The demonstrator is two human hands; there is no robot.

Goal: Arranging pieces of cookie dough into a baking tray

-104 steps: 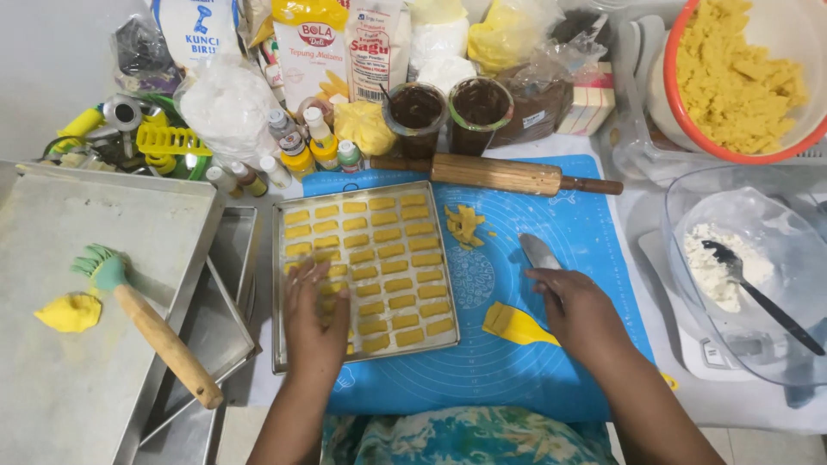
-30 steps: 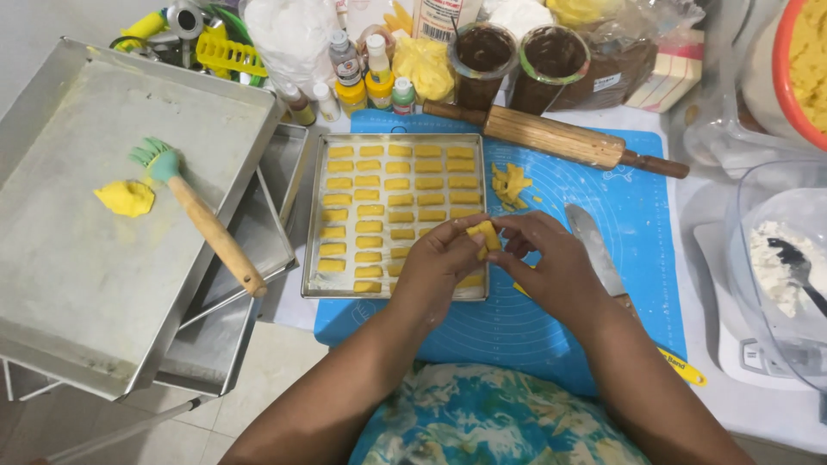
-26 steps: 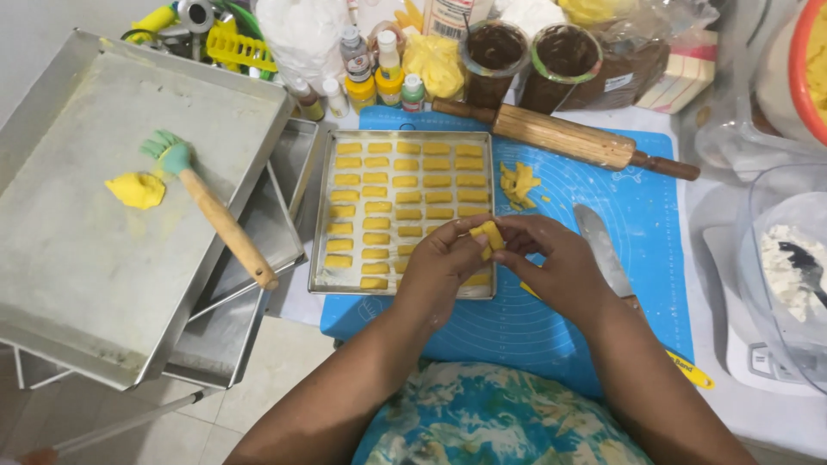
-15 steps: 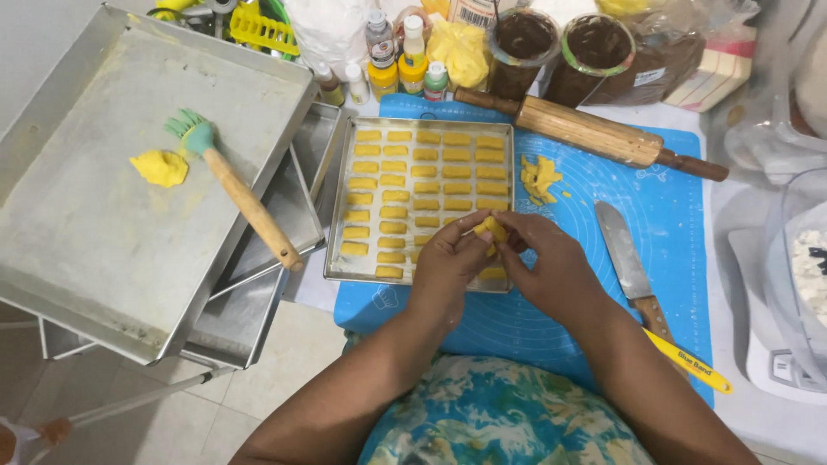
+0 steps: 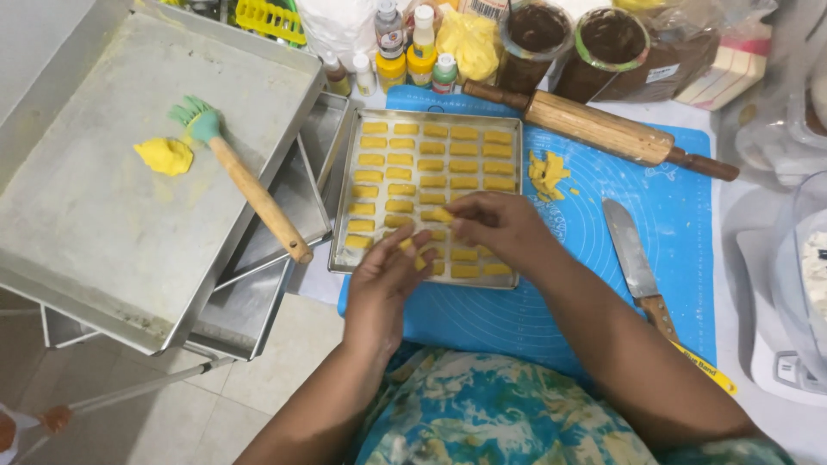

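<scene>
Metal baking tray (image 5: 340, 215) on the blue mat (image 5: 689, 215) carries rows of small yellow dough bars (image 5: 431, 164). Right hand (image 5: 500, 226) pinches one bar (image 5: 441, 214) above the tray; left hand (image 5: 388, 280) pinches another at the near edge.

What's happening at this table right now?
A person is working over a metal baking tray filled with rows of small yellow dough pieces. The right hand pinches one piece above the tray, and the left hand holds another at the tray's near edge. The tray sits on a blue silicone mat, with a rolling pin, a knife and dough scraps beside it. A pastry brush lies on a larger tray to the left.
</scene>
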